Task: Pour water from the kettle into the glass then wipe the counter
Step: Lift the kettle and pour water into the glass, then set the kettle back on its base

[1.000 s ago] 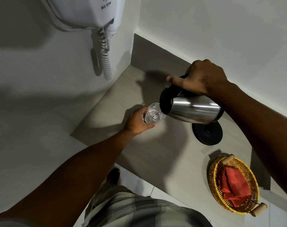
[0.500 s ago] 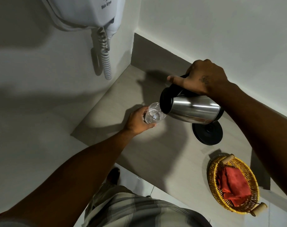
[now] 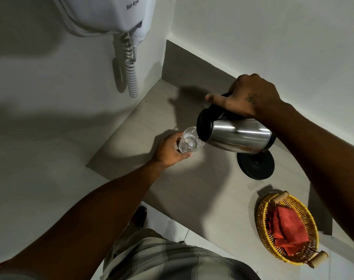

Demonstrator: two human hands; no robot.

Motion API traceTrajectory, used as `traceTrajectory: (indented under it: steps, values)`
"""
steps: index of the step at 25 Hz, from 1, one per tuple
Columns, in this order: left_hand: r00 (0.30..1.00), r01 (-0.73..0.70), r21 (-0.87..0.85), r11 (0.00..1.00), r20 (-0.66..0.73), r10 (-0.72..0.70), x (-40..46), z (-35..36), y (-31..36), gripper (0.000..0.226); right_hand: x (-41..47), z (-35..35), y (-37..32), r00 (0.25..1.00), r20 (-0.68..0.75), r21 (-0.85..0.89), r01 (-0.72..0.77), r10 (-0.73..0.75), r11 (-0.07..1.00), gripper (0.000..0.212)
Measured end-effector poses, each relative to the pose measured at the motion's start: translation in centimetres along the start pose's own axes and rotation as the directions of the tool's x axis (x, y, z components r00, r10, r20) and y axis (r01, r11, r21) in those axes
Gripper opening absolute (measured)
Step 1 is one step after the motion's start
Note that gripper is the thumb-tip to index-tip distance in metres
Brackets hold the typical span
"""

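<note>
A steel kettle [image 3: 239, 136] with a black lid and handle is tipped nearly sideways, its spout over a clear glass [image 3: 190, 141]. My right hand [image 3: 247, 98] grips the kettle's handle from above. My left hand [image 3: 169, 151] is wrapped around the glass, which rests near the middle of the grey counter [image 3: 172, 182] and holds some water. A folded red cloth [image 3: 287, 229] lies in a yellow wicker basket [image 3: 263, 217] at the counter's right front.
The kettle's round black base [image 3: 256, 165] sits on the counter just below the kettle. A white wall-mounted hair dryer [image 3: 115, 15] with a coiled cord [image 3: 130, 71] hangs on the left wall. White walls close the corner behind the counter.
Almost nothing has moved. The kettle stays tipped over the glass and both hands hold their grips.
</note>
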State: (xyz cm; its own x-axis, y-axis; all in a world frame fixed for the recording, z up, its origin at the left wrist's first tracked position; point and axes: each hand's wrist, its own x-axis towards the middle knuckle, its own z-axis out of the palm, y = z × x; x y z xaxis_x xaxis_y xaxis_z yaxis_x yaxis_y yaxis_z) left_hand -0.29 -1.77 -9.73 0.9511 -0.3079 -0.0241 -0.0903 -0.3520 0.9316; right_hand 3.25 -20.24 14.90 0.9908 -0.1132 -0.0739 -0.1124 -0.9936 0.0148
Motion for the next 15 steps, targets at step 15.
traceTrajectory:
  steps: [15]
  values:
    - [0.991,-0.12,0.398,0.909,0.11,0.083,-1.8,-2.0,-1.6,0.09,-7.8,6.3,10.8,0.882,0.008,0.889,-0.221,0.471,0.4,0.06]
